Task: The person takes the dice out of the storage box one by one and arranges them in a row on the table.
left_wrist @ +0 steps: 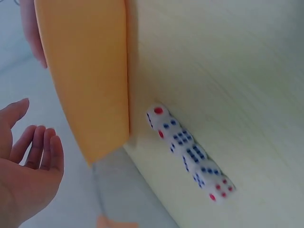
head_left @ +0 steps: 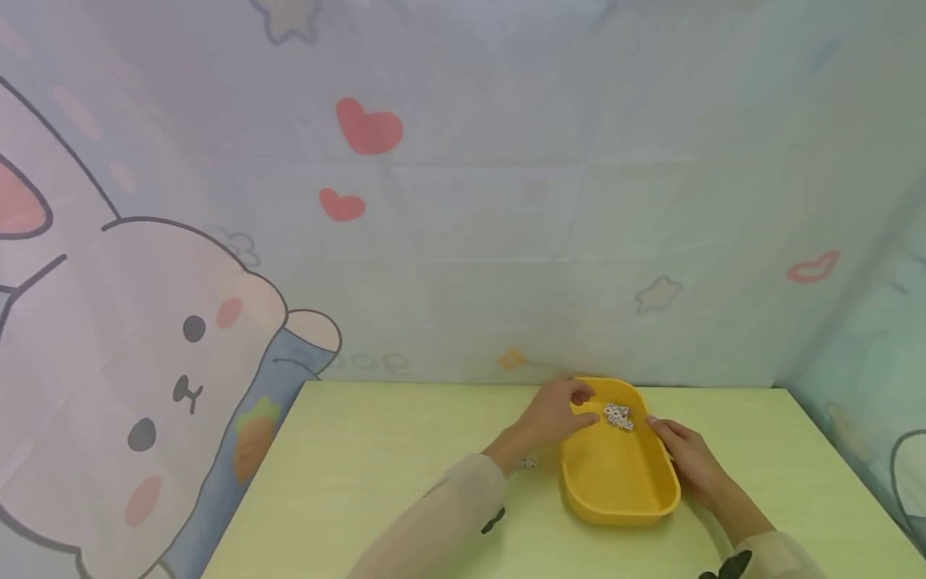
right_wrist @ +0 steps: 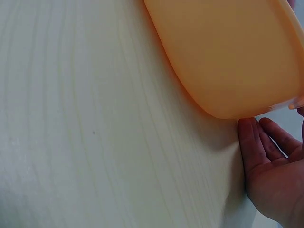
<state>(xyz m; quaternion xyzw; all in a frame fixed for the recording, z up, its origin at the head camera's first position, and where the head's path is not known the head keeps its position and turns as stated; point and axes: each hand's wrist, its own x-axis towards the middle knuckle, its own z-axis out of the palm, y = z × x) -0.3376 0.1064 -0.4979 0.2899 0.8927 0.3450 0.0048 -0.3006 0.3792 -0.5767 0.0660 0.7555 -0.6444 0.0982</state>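
A yellow tray point(head_left: 618, 515) with rounded corners stands on the table, several white dice point(head_left: 618, 416) clustered toward its far end. My left hand point(head_left: 553, 412) is over the tray's left rim, its fingers loosely bent with a gap to the thumb and nothing between them. At the right side, my right hand point(head_left: 687, 458) holds the tray's rim, thumb on top and fingers point(right_wrist: 251, 140) against the outer wall. Beside the tray, a row of white dice point(left_wrist: 187, 152) with red and blue pips lies on the table; the left forearm partly hides it in the head view.
The pale yellow-green table point(head_left: 347, 466) reaches back to a printed cloth point(head_left: 492, 281) with a rabbit and hearts. A dark cable point(head_left: 897, 482) hangs at the far right. The tray stands near the table's back edge.
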